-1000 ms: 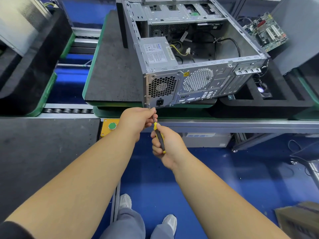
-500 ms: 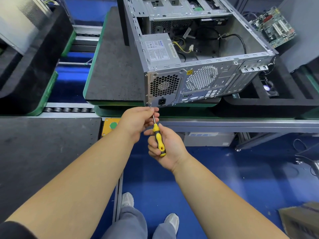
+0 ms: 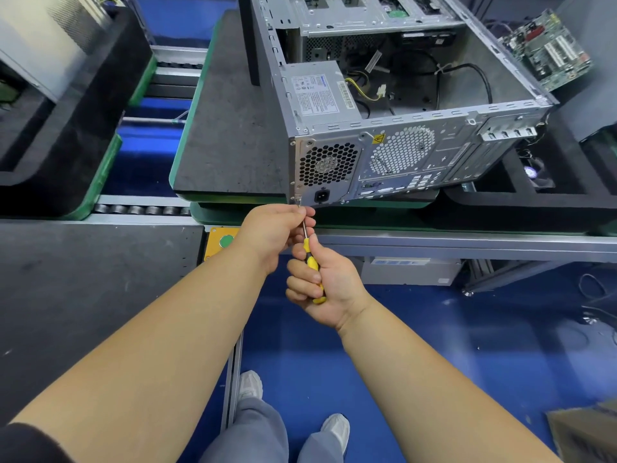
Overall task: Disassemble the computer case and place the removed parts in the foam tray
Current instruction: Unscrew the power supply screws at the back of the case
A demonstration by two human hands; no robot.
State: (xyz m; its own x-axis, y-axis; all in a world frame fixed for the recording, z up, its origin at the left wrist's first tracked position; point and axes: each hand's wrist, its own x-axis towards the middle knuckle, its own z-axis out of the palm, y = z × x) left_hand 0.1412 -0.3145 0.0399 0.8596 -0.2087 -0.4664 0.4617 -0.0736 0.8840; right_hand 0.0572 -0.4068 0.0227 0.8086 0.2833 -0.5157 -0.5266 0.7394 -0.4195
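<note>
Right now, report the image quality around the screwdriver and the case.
Head view: even overhead light, no harsh glare; the screwdriver and both hands are sharp; wide-angle distortion bows the computer case edges and the conveyor rail; the motherboard at the far right looks slightly soft.

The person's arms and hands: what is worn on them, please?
The left hand and right hand are bare, with no gloves, rings or watch visible. Both forearms are uncovered. A dark sleeve shows only at the left upper arm.
</note>
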